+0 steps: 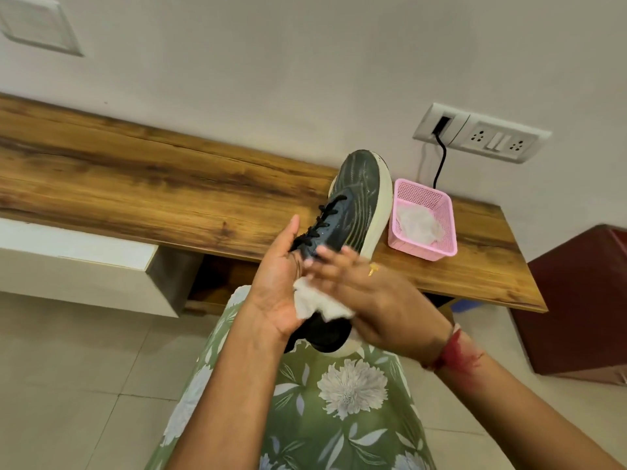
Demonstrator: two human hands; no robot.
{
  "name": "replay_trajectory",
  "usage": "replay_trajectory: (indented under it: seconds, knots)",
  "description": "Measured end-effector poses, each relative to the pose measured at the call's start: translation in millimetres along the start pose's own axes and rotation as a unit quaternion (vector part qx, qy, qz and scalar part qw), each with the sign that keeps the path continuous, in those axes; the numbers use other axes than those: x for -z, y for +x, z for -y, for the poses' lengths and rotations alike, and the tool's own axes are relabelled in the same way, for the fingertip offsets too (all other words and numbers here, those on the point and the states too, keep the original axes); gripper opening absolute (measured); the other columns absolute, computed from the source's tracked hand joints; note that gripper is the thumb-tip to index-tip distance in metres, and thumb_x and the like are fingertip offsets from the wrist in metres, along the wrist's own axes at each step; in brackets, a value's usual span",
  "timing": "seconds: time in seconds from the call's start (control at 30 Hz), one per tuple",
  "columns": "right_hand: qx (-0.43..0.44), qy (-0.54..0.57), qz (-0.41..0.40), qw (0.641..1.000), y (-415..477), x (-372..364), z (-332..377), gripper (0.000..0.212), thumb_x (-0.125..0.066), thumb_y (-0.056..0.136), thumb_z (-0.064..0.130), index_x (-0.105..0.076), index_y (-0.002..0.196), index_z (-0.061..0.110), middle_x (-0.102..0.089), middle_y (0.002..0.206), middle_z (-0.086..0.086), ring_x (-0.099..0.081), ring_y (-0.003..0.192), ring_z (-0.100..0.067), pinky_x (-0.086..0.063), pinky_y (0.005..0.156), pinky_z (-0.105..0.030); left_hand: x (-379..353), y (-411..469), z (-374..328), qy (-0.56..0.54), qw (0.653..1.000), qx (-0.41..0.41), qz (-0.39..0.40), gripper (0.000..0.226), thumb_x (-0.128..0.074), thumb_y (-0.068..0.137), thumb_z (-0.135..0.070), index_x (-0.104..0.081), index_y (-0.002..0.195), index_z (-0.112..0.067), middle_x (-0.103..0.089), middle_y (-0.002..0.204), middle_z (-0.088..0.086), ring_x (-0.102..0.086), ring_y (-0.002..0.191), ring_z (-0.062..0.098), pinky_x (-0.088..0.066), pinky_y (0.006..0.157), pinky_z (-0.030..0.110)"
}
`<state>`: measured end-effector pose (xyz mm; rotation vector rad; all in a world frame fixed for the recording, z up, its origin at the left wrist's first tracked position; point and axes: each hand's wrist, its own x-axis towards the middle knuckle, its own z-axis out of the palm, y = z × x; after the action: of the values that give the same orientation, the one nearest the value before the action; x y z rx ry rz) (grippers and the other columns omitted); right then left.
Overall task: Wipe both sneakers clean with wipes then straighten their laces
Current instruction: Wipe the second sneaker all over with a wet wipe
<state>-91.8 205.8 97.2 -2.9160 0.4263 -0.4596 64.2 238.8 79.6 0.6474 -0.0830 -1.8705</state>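
We hold the black sneaker (356, 198) with its white sole over our lap (339, 401), toe tipped up and away, above the front edge of the wooden surface (135, 178) toward its right end. Our left hand (278, 286) grips the sneaker at the collar, fingers curled round it, thumb straight up beside the black laces (322, 222). Our right hand (366, 293), blurred, lays straight fingers across the collar, pressing a white wipe (315, 305) against it. A pink basket (441, 245) holding a crumpled wipe (419, 223) stands just right of the toe.

The sneaker (356, 205) is over the shelf's (135, 178) front edge. A basket (420, 253) sits on the shelf just right of it, a wipe (419, 223) inside.
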Motion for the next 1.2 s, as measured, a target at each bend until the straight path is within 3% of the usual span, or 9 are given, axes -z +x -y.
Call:
replay_trajectory:
  seconds: [0.1, 0.2, 0.37, 0.47, 0.6, 0.77, 0.9, 1.03, 1.2]
  knots:
    - [-0.173, 0.152, -0.198, 0.953, 7, 21, -8, 0.044, -0.048, 0.084, -0.008, -0.056, 0.125, 0.004, -0.055, 0.132, -0.007, -0.047, 0.127, -0.015, -0.04, 0.104, -0.035, -3, 0, 2, -0.005, 1.0, -0.016, 0.003, 0.058, -0.045, 0.092, -0.055, -0.067, 0.111, -0.005, -0.07, 0.099, 0.013, -0.069, 0.086, 0.023, -0.056, 0.079, 0.032]
    - [-0.27, 0.076, -0.33, 0.901, 15, 33, -22, 0.043, -0.053, 0.084, -0.005, -0.057, 0.124, 0.008, -0.057, 0.126, 0.0, -0.051, 0.117, -0.005, -0.043, 0.097, -0.021, -1, 2, 2, 0.005, 1.0, -0.019, 0.006, 0.057, -0.043, 0.092, -0.055, -0.067, 0.114, -0.007, -0.069, 0.102, 0.011, -0.066, 0.091, 0.022, -0.053, 0.086, 0.034]
    - [-0.244, -0.037, -0.178, 0.953, 10, -1, -13, 0.045, -0.051, 0.081, -0.004, -0.057, 0.125, 0.003, -0.055, 0.13, -0.012, -0.048, 0.122, -0.024, -0.041, 0.103, -0.041, -4, 2, 3, 0.011, 1.0, -0.021, 0.017, 0.059, -0.043, 0.093, -0.054, -0.063, 0.123, -0.008, -0.068, 0.11, 0.012, -0.065, 0.097, 0.022, -0.048, 0.093, 0.034]
    - [-0.193, -0.012, -0.136, 0.972, -3, -23, 6, 0.05, -0.041, 0.079, 0.004, -0.054, 0.127, -0.001, -0.051, 0.134, -0.014, -0.043, 0.128, -0.022, -0.035, 0.107, -0.038, 0, 1, 4, 0.014, 1.0, -0.02, 0.004, 0.061, -0.043, 0.092, -0.055, -0.065, 0.117, -0.004, -0.069, 0.106, 0.016, -0.067, 0.097, 0.024, -0.052, 0.091, 0.036]
    - [-0.079, -0.047, -0.061, 0.994, -12, -24, 11, 0.046, -0.041, 0.078, -0.007, -0.057, 0.121, -0.004, -0.055, 0.128, -0.018, -0.045, 0.126, -0.024, -0.034, 0.11, -0.035, 4, 0, 2, 0.02, 0.999, -0.03, -0.021, 0.061, -0.046, 0.091, -0.056, -0.067, 0.113, -0.002, -0.068, 0.108, 0.017, -0.065, 0.099, 0.025, -0.048, 0.098, 0.037]
    - [-0.103, -0.094, -0.098, 0.985, -7, 2, -23, 0.037, -0.052, 0.086, 0.003, -0.055, 0.122, -0.005, -0.054, 0.129, -0.02, -0.046, 0.125, -0.029, -0.034, 0.109, -0.039, -7, -4, 0, 0.013, 1.0, -0.014, 0.024, 0.068, -0.042, 0.092, -0.057, -0.056, 0.131, -0.004, -0.062, 0.125, 0.018, -0.062, 0.111, 0.025, -0.048, 0.099, 0.035]
    - [0.029, -0.111, -0.025, 0.993, -12, -10, 0, 0.034, -0.05, 0.085, -0.001, -0.057, 0.119, -0.003, -0.058, 0.125, -0.017, -0.051, 0.12, -0.024, -0.035, 0.109, -0.035, -3, -5, -3, 0.027, 0.999, -0.018, 0.011, 0.072, -0.043, 0.09, -0.06, -0.054, 0.132, -0.003, -0.062, 0.119, 0.017, -0.06, 0.108, 0.026, -0.042, 0.104, 0.038]
    - [-0.063, -0.132, -0.05, 0.988, -7, 14, -31, 0.039, -0.049, 0.088, 0.013, -0.055, 0.122, -0.003, -0.055, 0.129, -0.018, -0.051, 0.122, -0.029, -0.037, 0.107, -0.042, -3, -5, 0, 0.018, 0.999, -0.005, 0.026, 0.073, -0.042, 0.091, -0.06, -0.052, 0.136, -0.004, -0.054, 0.135, 0.019, -0.053, 0.121, 0.027, -0.036, 0.11, 0.038]
    - [0.03, -0.121, 0.002, 0.992, -15, -5, -1, 0.03, -0.043, 0.093, 0.003, -0.059, 0.118, -0.003, -0.059, 0.123, -0.017, -0.053, 0.119, -0.025, -0.034, 0.109, -0.034, -3, -3, 0, 0.035, 0.999, -0.02, 0.01, 0.069, -0.042, 0.09, -0.06, -0.06, 0.124, -0.002, -0.066, 0.111, 0.015, -0.065, 0.098, 0.023, -0.051, 0.093, 0.033]
